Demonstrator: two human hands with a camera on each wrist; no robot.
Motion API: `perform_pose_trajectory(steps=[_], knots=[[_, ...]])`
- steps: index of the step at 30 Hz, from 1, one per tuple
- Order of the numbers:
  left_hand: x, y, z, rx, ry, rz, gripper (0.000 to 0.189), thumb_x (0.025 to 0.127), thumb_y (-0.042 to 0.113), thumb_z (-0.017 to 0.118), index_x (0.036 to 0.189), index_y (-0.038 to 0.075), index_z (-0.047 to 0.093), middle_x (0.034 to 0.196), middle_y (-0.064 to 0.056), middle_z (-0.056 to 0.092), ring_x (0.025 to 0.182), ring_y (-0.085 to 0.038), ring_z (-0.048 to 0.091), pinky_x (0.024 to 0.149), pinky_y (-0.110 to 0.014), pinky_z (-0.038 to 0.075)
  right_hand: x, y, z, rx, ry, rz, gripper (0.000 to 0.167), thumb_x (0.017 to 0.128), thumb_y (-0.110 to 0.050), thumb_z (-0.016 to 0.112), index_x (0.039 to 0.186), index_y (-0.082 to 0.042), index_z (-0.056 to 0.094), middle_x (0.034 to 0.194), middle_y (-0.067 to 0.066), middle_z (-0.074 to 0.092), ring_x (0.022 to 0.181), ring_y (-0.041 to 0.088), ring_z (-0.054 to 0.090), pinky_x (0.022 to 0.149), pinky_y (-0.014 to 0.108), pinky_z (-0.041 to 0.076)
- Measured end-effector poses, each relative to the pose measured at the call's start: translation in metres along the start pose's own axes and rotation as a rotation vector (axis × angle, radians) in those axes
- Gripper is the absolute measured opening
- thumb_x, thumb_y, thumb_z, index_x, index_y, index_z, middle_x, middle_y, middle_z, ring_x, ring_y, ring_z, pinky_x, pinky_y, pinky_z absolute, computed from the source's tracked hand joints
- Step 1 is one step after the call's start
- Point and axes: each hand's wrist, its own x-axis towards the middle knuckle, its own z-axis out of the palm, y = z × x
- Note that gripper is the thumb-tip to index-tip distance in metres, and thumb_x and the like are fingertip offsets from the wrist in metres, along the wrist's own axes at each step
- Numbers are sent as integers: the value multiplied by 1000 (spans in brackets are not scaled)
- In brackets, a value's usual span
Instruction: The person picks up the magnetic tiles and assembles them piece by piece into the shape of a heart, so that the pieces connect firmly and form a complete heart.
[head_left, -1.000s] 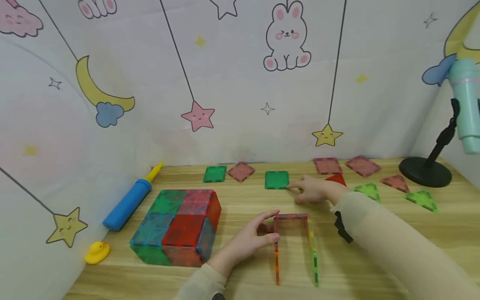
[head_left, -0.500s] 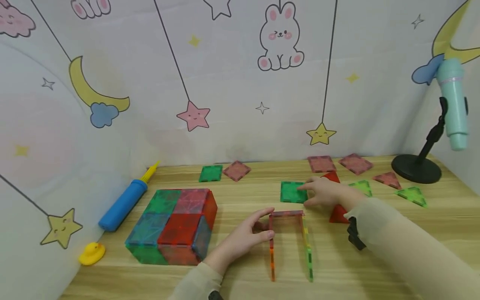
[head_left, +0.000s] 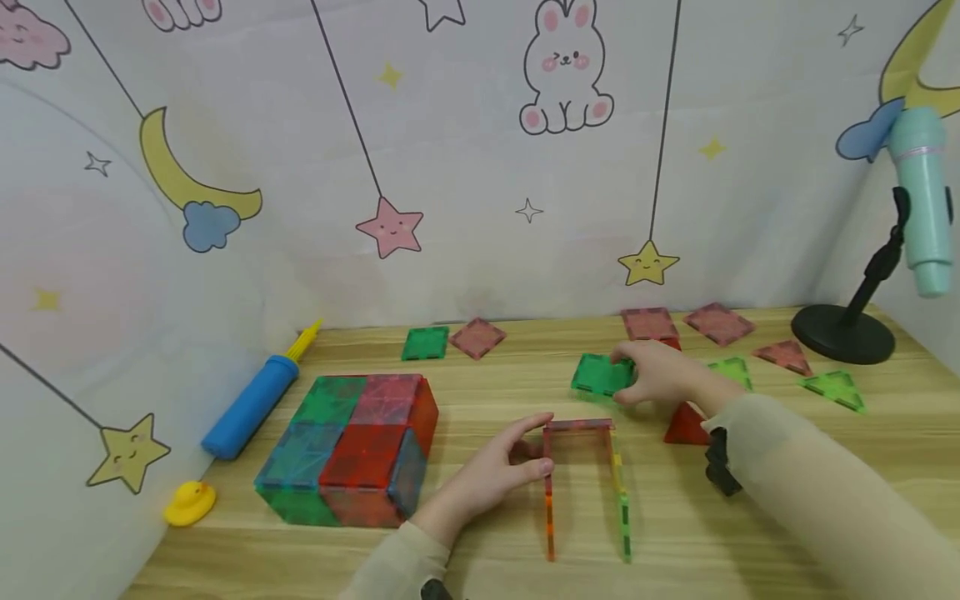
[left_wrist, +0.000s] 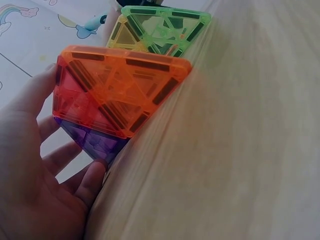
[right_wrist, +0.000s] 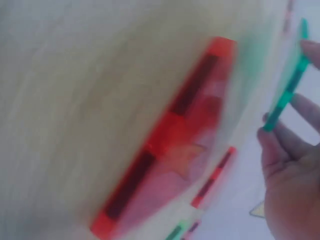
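Note:
In the head view my left hand (head_left: 483,483) holds the left side of a three-sided frame of standing magnetic tiles (head_left: 579,426). The left wrist view shows my fingers and thumb at the edges of that wall, made of an orange triangle tile (left_wrist: 125,82), a red tile (left_wrist: 80,102) and a purple tile (left_wrist: 95,141); green and yellow triangles form the far wall. My right hand (head_left: 660,375) pinches a green square magnetic tile (head_left: 600,375), tilted off the table behind the frame. Edge-on, the same green tile (right_wrist: 289,87) appears between fingers and thumb in the right wrist view.
A box of large magnetic tiles (head_left: 352,450) stands left of the frame. A red triangle (head_left: 686,425) lies under the right forearm. Loose red and green tiles lie along the back, near a microphone stand (head_left: 843,333). A blue pump (head_left: 251,408) and yellow duck (head_left: 190,503) are at left.
My right hand has drawn the green square tile from the back row to the right and nearer, then lifted it off the table. My left hand stays on the frame.

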Motion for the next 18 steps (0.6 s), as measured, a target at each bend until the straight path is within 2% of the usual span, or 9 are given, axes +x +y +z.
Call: perform_pose_trajectory(steps=[4,9,13,18], knots=[[0,1,1,-4,1,7,60,91,32,63,145,21,38,120,-8,57,104,-16,56,87,-35,44,-16,-15,-15,68,59,-50,55,77,-28,74,121,-1,55,118,13,57,109,32,52,89,51,43],[0,1,0,6,-5,14,59,91,33,61,145,24,38,129,-8,51,107,-17,55,86,-36,44,-44,-48,-25,90,22,-153,54,78,-31,74,123,-8,54,120,4,53,108,25,48,85,46,44],[-1,2,0,5,-3,5,58,92,31,61,145,24,37,128,-8,52,108,-19,54,87,-36,43,-60,-67,-16,54,8,-239,49,77,-34,75,118,-15,56,117,-5,52,107,19,47,85,43,44],[-1,1,1,-8,11,0,58,92,26,61,145,21,38,126,-11,53,109,-22,54,91,-39,42,-72,-79,4,26,32,-303,48,74,-35,77,115,-18,56,121,-4,51,111,20,44,89,45,43]])
